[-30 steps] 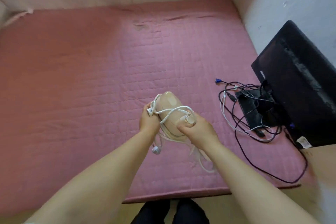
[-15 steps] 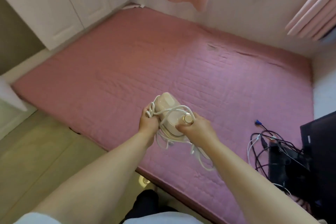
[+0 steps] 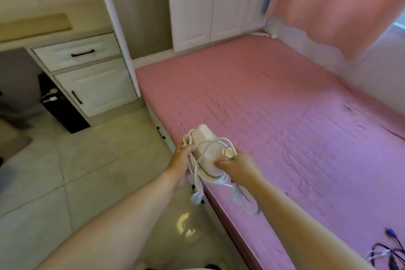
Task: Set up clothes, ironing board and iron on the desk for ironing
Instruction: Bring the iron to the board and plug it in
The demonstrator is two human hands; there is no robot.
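I carry a small cream iron point(image 3: 208, 149) in both hands, above the edge of the pink mattress. My left hand point(image 3: 180, 160) grips its left side together with loops of the white cord point(image 3: 195, 180). My right hand point(image 3: 237, 165) grips the rear end by the gold dial point(image 3: 228, 153). The cord is wound over the iron and hangs below, with its white plug point(image 3: 196, 198) dangling. The desk point(image 3: 52, 38) with white drawers stands at the upper left. No clothes or ironing board are in view.
A pink quilted mattress point(image 3: 285, 127) fills the right side, under a pink curtain point(image 3: 333, 4). White wardrobe doors point(image 3: 214, 4) stand at the back. A black bin point(image 3: 62, 105) leans beside the drawers. Black cables point(image 3: 388, 256) lie at the lower right. Pale floor tiles point(image 3: 76, 171) spread left.
The view has swung left from the mattress and monitor to the desk, drawers and floor. Both hands keep the same hold on the iron, and the plug now dangles over the floor.
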